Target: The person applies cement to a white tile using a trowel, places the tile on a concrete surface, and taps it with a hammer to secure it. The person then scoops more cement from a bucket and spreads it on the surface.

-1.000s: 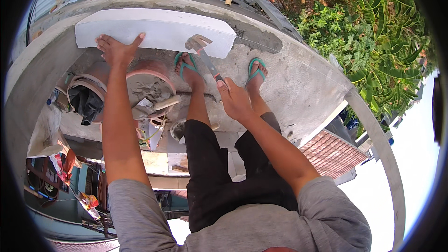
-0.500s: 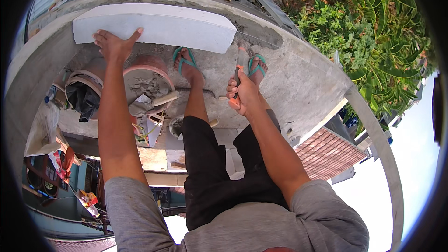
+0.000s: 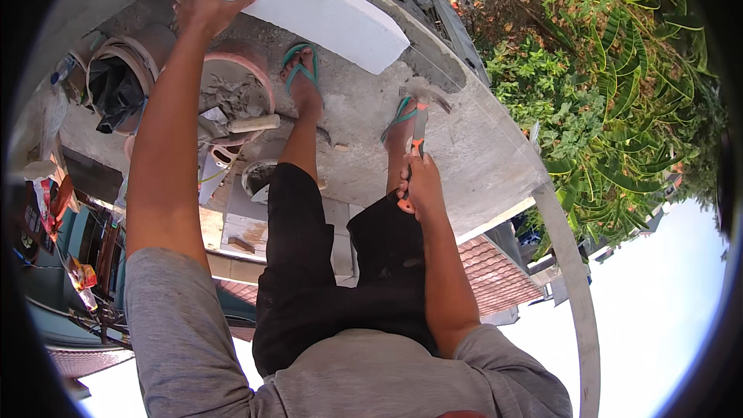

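My left hand (image 3: 203, 5) lies spread against the near face of a long white block (image 3: 309, 11), thumb stretched out to the right. The block stands along the wall top, and its left part runs up to the edge of the view. In my right hand (image 3: 422, 186) is a claw hammer (image 3: 419, 124) with an orange and black grip, the fingers wrapped round its lower handle. Its metal head points away from me, over my right foot and apart from the block. A thin string line (image 3: 441, 66) runs off from the block's right end.
Left of my legs are a round tub with mortar (image 3: 268, 81), a bucket with black plastic (image 3: 145, 70), a handsaw (image 3: 220, 161) and a small bowl (image 3: 251, 179). The ledge's right edge (image 3: 511, 209) drops toward a tiled roof (image 3: 495, 275). Green plants (image 3: 588, 101) grow beyond the wall.
The view has shifted, so the block sits higher in it. My right hand has swung the hammer back toward me, away from the block, and its head now shows clearly. My left hand stays on the block.
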Demonstrator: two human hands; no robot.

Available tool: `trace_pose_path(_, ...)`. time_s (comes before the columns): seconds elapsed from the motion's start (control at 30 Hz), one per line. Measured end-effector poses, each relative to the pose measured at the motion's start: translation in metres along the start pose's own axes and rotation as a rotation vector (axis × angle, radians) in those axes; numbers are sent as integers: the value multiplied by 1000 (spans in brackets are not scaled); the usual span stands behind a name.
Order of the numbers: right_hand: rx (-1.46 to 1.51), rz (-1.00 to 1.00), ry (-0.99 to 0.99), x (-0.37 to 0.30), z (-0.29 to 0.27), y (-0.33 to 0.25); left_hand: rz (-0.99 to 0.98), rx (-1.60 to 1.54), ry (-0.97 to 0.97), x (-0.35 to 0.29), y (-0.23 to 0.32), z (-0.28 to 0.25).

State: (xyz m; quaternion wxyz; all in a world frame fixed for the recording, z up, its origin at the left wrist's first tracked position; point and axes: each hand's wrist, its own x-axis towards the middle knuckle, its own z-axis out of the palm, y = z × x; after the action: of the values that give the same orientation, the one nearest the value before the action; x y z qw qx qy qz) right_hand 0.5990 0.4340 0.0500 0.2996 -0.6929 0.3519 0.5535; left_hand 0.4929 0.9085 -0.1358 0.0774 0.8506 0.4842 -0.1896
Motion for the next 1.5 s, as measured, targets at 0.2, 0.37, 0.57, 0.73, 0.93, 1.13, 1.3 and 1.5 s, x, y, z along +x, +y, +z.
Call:
trace_pose_path(0.2,-369,-335,-85,-56,-26,-62,-93,-84,-83,-10,8,-34)
trace_pose_path(0.37,-556,-446,64,29,-18,-156,-205,-131,-234,-24,24,-59)
trace_pose_path(0.57,-923,-396,-16,91,-12,-196,-193,-170,-187,-21,30,-56)
trace_pose_path(0.73,-927,-358,-42,92,-5,-189,-199,-189,-154,-24,21,-52)
trace_pose_path(0.93,-801,-428,-9,104,-13,-183,-193,-210,-136,-21,26,-46)
trace_pose_path(1.13,-1018,-343,-28,88,10,-202,-88,-107,96,-16,-4,6)
trace_pose_path(1.3,-1396,-689,178,88,20,-209,-116,-206,-25,-15,16,-19)
trace_pose_path(1.5,-1043,-1183,-88,37,115,-218,-137,-241,-60,-22,8,-27)
